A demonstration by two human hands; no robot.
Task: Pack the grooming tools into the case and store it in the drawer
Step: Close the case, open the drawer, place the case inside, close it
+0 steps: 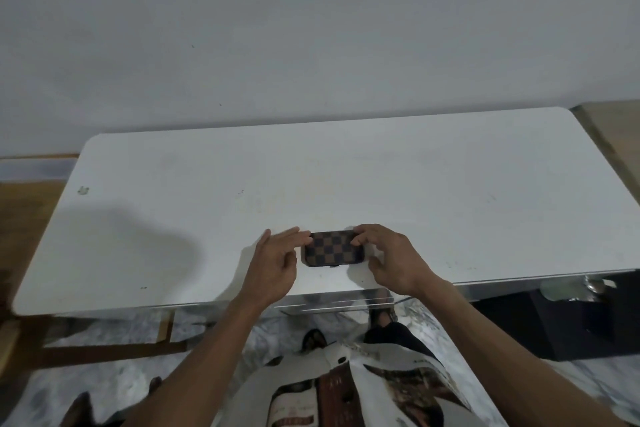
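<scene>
We keep the closed case (pixel 333 248) flat on the table (pixel 450 191) between our fingers: left hand (pixel 273 267) spread at its end, right hand (pixel 388 260) pinching the other end, probably ready to lift it toward the drawer (pixel 336 305).

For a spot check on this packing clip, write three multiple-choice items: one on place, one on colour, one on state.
1. Where does the case lie?
A. on the floor
B. near the front edge of the white table
C. at the table's far left corner

2. What is the case's pattern?
A. brown and dark checks
B. red stripes
C. plain white

3. What state is the case in?
A. wide open
B. closed
C. standing on end

Key:
1 B, it rests flat just behind the front edge, between the left hand and right hand.
2 A, checked squares cover its top.
3 B, its lid is down and no tools show.
</scene>
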